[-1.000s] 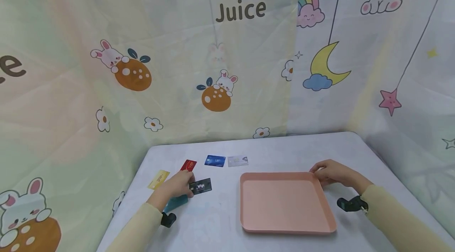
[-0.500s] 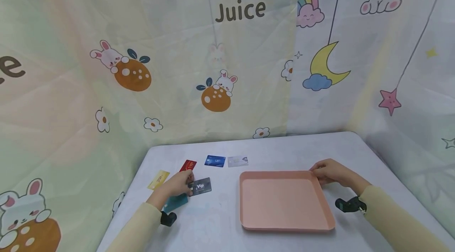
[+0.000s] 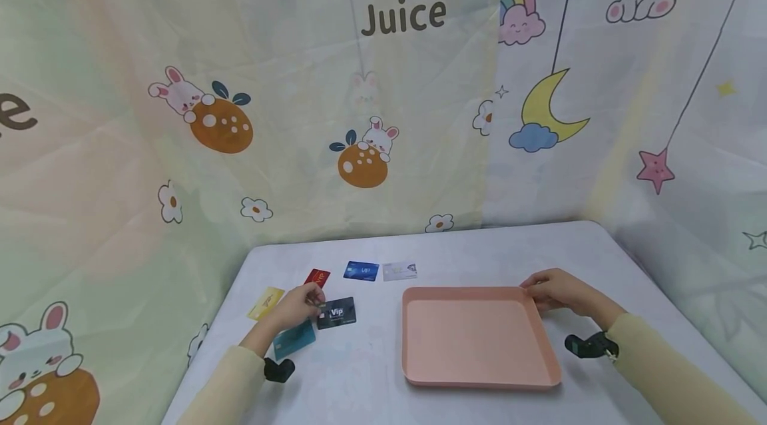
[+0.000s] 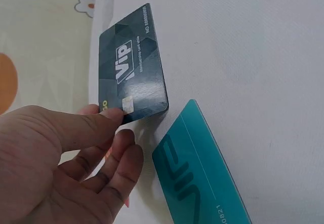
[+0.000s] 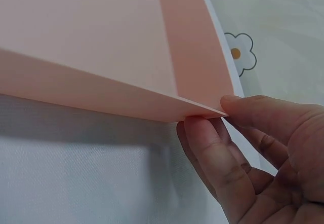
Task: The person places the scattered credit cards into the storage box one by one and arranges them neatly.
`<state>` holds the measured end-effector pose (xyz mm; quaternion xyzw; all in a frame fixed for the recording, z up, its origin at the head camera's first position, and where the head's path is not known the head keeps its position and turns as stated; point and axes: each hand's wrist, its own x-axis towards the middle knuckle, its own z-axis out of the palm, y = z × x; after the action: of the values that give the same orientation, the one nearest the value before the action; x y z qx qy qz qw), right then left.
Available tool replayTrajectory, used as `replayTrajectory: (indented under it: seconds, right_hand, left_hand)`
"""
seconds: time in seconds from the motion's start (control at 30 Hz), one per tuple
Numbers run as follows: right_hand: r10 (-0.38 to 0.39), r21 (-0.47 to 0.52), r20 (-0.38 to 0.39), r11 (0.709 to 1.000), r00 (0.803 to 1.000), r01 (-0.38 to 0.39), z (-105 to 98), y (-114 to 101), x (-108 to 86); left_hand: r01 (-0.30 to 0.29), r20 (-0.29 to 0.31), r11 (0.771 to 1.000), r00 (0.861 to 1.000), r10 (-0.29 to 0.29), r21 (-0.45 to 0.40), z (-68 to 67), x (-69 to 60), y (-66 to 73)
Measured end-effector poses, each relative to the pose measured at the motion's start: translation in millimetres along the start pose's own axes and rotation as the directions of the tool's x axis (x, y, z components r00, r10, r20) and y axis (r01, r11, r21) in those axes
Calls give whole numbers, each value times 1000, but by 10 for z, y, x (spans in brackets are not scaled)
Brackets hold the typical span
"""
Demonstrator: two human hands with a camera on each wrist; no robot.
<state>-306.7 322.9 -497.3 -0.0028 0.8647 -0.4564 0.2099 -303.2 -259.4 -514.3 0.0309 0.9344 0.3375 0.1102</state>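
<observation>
Thumb and fingers of my left hand (image 3: 297,305) pinch one end of a black Vip card (image 3: 337,313); in the left wrist view the black card (image 4: 132,67) is held by its corner, tilted, with the thumb on top. Just below that hand lies a teal card (image 3: 295,340), and a red card (image 3: 317,277) is right behind it. On the other side, my right hand (image 3: 563,292) grips the far right corner of a pink tray (image 3: 479,338). The right wrist view shows the thumb of the right hand (image 5: 263,153) on the rim and fingers against the outer wall.
A yellow card (image 3: 265,303) lies left of my left hand. A blue card (image 3: 361,270) and a pale silver card (image 3: 399,270) lie toward the back of the white table (image 3: 491,250). Printed curtains (image 3: 419,112) hang behind the table.
The left hand has shifted slightly back and left, uncovering more of the teal card and the black card. The black card's shine has varied. My right hand keeps its grip on the tray corner.
</observation>
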Motion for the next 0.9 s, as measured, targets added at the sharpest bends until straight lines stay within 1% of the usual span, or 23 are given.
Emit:
replayTrajectory:
  seconds: [0.13,0.23,0.37,0.43,0.7,0.9]
  right_hand:
    - [3,15,3,1000,1000,-3,-6,-10,-7]
    - [16,22,-1,1000,1000,-16,-3,7,4]
    - [23,29,-3,999,1000,-22,0,44,16]
    - [23,33,-5,999,1000,-23,2,55,13]
    - [24,37,-8,999,1000,-24,6,77,12]
    - [21,41,-9,999,1000,-21,16,73,2]
  left_hand:
    - [-11,-10,998,1000,10,-58,-6,-15,11]
    - [-8,8,993,1000,9,-121,-5,-21,21]
    - [27,45,972,999,-16,-235,6,-24,45]
    - [44,52,958,998,-31,-282,16,-19,60]
    - [48,47,921,998,-33,-387,27,-15,147]
    - [22,51,907,999,-1,-420,35,-43,208]
